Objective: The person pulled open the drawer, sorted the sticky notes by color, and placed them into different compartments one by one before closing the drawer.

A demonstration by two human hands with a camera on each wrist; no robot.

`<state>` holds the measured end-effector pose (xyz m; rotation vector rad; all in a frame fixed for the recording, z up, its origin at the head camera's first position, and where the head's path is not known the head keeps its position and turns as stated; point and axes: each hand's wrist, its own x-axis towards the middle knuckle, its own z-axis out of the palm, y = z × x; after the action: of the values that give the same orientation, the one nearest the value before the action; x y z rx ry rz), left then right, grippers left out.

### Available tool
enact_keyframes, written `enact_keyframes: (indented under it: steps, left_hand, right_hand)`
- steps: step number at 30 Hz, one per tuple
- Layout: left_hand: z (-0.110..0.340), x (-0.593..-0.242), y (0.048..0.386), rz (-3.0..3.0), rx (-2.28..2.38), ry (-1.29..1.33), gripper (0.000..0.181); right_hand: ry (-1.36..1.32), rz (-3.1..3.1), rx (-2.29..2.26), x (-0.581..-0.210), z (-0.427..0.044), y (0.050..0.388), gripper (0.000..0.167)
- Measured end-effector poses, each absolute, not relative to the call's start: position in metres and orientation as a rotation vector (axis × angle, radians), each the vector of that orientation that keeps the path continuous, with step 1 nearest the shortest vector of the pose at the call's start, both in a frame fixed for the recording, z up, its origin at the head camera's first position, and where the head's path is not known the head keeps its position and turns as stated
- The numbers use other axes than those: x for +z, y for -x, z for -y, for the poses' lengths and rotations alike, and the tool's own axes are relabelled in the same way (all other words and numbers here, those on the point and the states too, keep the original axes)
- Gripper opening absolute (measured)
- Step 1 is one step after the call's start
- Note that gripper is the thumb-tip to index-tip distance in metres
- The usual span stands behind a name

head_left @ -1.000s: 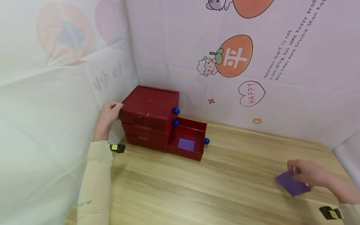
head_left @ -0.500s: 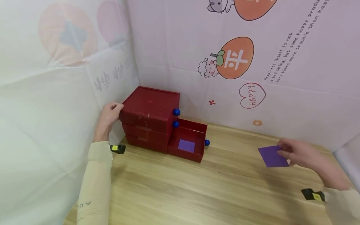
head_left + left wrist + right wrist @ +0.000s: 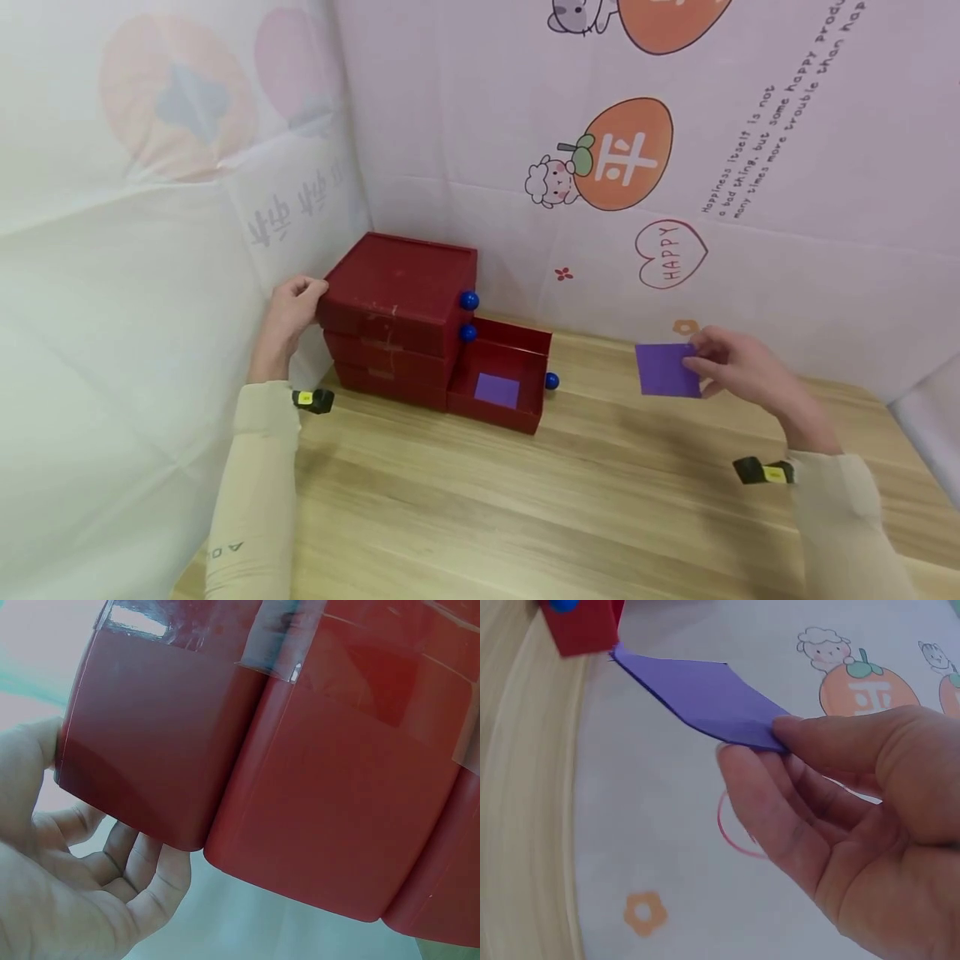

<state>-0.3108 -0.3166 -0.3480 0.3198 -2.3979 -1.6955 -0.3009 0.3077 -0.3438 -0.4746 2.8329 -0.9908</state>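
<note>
My right hand (image 3: 738, 367) pinches a square purple sheet (image 3: 666, 370) by one corner, held above the table. In the right wrist view, the thumb lies over the purple sheet (image 3: 697, 694) and fingertips are beneath it. A dark red stacked drawer box (image 3: 405, 275) stands at the left back, with blue round knobs on its right side. My left hand (image 3: 294, 308) grips the top left edge of the box. In the left wrist view, curled fingers (image 3: 161, 885) reach round its end, with the thumb along its side. Its bottom drawer (image 3: 497, 408) is pulled out, with another purple square (image 3: 497, 389) lying inside.
The wooden table (image 3: 480, 508) spreads in front of the box and to the right. White printed cloth (image 3: 487, 125) hangs close behind the box, and more cloth (image 3: 135, 333) hangs along the left side.
My right hand has lifted the purple sheet from low on the right and carried it left and backward, toward the pulled-out drawer. My left hand stays on the box.
</note>
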Motion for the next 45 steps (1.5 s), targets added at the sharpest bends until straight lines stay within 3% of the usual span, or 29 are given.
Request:
enact_keyframes:
  steps: [21, 45]
  left_hand:
    - [0.316, -0.349, 0.31, 2.377, -1.698, -0.321, 0.025]
    - [0.315, -0.349, 0.31, 2.362, -1.737, -0.321, 0.025]
  right_hand:
    - [0.434, -2.484, -1.508, -0.38, -0.224, 0.363, 0.03]
    - [0.369, -2.349, -1.489, -0.409, -0.133, 0.402, 0.022]
